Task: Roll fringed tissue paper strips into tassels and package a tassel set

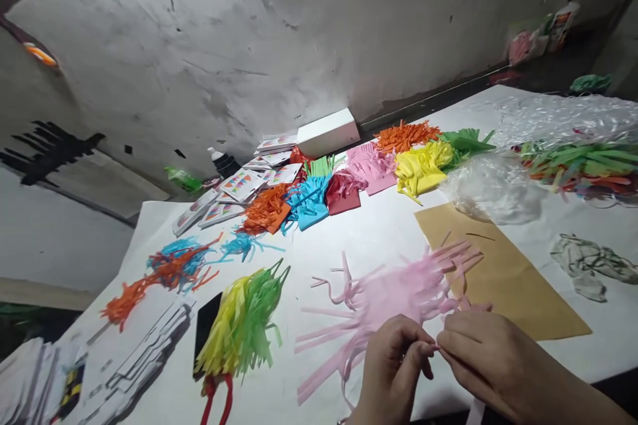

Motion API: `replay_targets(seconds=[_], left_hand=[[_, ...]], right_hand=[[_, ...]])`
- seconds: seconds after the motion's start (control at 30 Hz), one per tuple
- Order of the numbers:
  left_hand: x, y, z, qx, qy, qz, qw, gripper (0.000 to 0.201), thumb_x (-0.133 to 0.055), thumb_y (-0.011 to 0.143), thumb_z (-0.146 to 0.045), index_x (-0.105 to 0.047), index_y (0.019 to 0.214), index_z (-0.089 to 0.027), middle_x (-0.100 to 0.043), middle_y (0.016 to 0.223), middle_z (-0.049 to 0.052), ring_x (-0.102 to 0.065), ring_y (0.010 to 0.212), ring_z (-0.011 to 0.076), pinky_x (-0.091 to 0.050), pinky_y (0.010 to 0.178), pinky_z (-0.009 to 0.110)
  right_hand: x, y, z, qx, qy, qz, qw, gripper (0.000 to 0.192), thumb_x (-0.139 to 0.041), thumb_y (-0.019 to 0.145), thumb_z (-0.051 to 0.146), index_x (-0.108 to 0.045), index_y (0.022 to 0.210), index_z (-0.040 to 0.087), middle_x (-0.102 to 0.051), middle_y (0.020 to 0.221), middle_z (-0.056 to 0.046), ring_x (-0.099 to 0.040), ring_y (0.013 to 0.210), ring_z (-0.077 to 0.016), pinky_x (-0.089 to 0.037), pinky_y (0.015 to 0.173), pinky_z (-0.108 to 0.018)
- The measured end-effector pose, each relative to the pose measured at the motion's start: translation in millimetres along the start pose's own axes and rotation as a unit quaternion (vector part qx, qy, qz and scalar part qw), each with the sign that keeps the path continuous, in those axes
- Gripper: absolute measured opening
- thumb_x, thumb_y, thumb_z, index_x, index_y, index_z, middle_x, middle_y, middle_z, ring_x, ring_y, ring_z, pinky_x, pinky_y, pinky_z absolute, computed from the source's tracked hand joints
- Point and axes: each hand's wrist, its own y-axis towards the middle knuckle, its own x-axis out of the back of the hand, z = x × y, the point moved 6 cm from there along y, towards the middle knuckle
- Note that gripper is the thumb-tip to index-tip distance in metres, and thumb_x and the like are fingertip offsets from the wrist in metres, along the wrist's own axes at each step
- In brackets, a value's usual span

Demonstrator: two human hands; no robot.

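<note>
A pink fringed paper tassel [383,295] lies spread on the white table [359,232], its strips fanning up and to the left. My left hand [393,365] and my right hand [486,358] meet at its near end, fingertips pinching the gathered pink paper between them. To the left lies a finished yellow and green tassel [244,322] with a red loop [216,398] at its near end. Just beyond my right hand sits a brown paper sheet [503,272].
Piles of cut fringed paper in orange, blue, red, pink, yellow and green [419,166] line the far side, with a white box [329,133] and printed cards [239,186]. Clear plastic bags [563,133] hold more strips at right. Orange and blue tassels [169,269] lie left.
</note>
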Motion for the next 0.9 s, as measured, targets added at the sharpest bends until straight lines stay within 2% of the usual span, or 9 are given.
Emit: replay_targets(seconds=[0.13, 0.33, 0.47, 0.53, 0.6, 0.7, 0.77, 0.83, 0.9], left_hand=[[3.3, -5, -1, -0.046, 0.051, 0.002, 0.998, 0.027, -0.059, 0.099, -0.038, -0.070, 0.087, -0.016, -0.060, 0.077, 0.003, -0.056, 0.058, 0.0092, -0.047, 0.054, 0.018], [9.6, -11, -3, -0.044, 0.081, 0.006, 0.996, 0.023, -0.059, 0.099, -0.035, -0.071, 0.092, -0.017, -0.064, 0.079, 0.006, -0.058, 0.060, 0.0109, -0.049, 0.056, 0.020], [8.3, -12, -7, -0.059, 0.108, 0.009, 0.992, 0.022, -0.061, 0.098, -0.033, -0.073, 0.091, -0.017, -0.067, 0.079, 0.007, -0.058, 0.059, 0.0112, -0.048, 0.056, 0.021], [8.9, -11, -2, -0.020, 0.067, -0.003, 0.998, 0.021, -0.067, 0.094, -0.036, -0.074, 0.090, -0.016, -0.068, 0.077, 0.007, -0.059, 0.058, 0.0113, -0.048, 0.055, 0.021], [10.9, -10, 8, 0.058, -0.010, -0.024, 0.998, 0.026, -0.078, 0.084, -0.041, -0.073, 0.084, -0.016, -0.067, 0.070, 0.004, -0.060, 0.055, 0.0116, -0.048, 0.054, 0.021], [11.9, -11, 20, 0.151, -0.101, -0.041, 0.983, 0.035, -0.089, 0.070, -0.044, -0.071, 0.070, -0.015, -0.065, 0.059, 0.002, -0.059, 0.052, 0.0117, -0.047, 0.055, 0.022], [11.6, -11, 22, 0.173, -0.127, -0.027, 0.976, 0.038, -0.091, 0.066, -0.045, -0.070, 0.065, -0.014, -0.066, 0.056, 0.002, -0.058, 0.051, 0.0116, -0.047, 0.054, 0.023], [12.2, -13, 23, 0.189, -0.131, -0.005, 0.973, 0.041, -0.090, 0.067, -0.049, -0.069, 0.064, -0.013, -0.064, 0.053, 0.002, -0.055, 0.047, 0.0107, -0.045, 0.050, 0.022], [17.0, -19, 24, 0.195, -0.105, 0.008, 0.975, 0.042, -0.087, 0.071, -0.051, -0.069, 0.065, -0.013, -0.059, 0.052, 0.000, -0.051, 0.045, 0.0092, -0.042, 0.046, 0.020]], right_hand=[[-10, -3, 0, -0.003, -0.003, -0.005, 1.000, 0.028, -0.037, 0.104, 0.013, -0.055, 0.084, 0.020, -0.060, 0.072, 0.000, -0.056, 0.062, -0.0142, -0.037, 0.058, -0.028], [-16, -8, -6, -0.065, 0.064, -0.005, 0.996, 0.022, -0.041, 0.106, 0.021, -0.061, 0.097, 0.021, -0.068, 0.084, -0.002, -0.066, 0.074, -0.0157, -0.048, 0.068, -0.026], [-15, -10, -5, -0.057, 0.084, -0.001, 0.995, 0.028, -0.037, 0.106, 0.017, -0.060, 0.093, 0.021, -0.065, 0.078, 0.000, -0.064, 0.069, -0.0149, -0.048, 0.065, -0.026], [-16, -10, -6, -0.058, 0.094, -0.003, 0.994, 0.029, -0.036, 0.106, 0.018, -0.060, 0.090, 0.021, -0.065, 0.076, 0.000, -0.063, 0.067, -0.0145, -0.048, 0.064, -0.025], [-18, -9, -8, -0.072, 0.109, 0.003, 0.991, 0.027, -0.038, 0.107, 0.021, -0.060, 0.092, 0.022, -0.067, 0.079, 0.000, -0.065, 0.070, -0.0140, -0.049, 0.065, -0.024], [-20, -7, -8, -0.073, 0.096, 0.000, 0.993, 0.019, -0.045, 0.106, 0.027, -0.062, 0.101, 0.022, -0.069, 0.086, -0.002, -0.066, 0.077, -0.0157, -0.049, 0.068, -0.025], [-22, -5, -1, -0.029, 0.068, -0.004, 0.997, 0.021, -0.044, 0.106, 0.023, -0.063, 0.099, 0.021, -0.069, 0.084, -0.002, -0.064, 0.076, -0.0173, -0.048, 0.070, -0.028], [-24, -2, 7, 0.010, 0.046, -0.003, 0.999, 0.027, -0.041, 0.103, 0.014, -0.062, 0.087, 0.020, -0.065, 0.076, -0.002, -0.059, 0.070, -0.0173, -0.046, 0.069, -0.031], [-27, 0, 10, 0.012, 0.032, 0.007, 0.999, 0.027, -0.044, 0.100, 0.010, -0.060, 0.080, 0.019, -0.061, 0.071, -0.001, -0.056, 0.066, -0.0165, -0.048, 0.071, -0.032]])
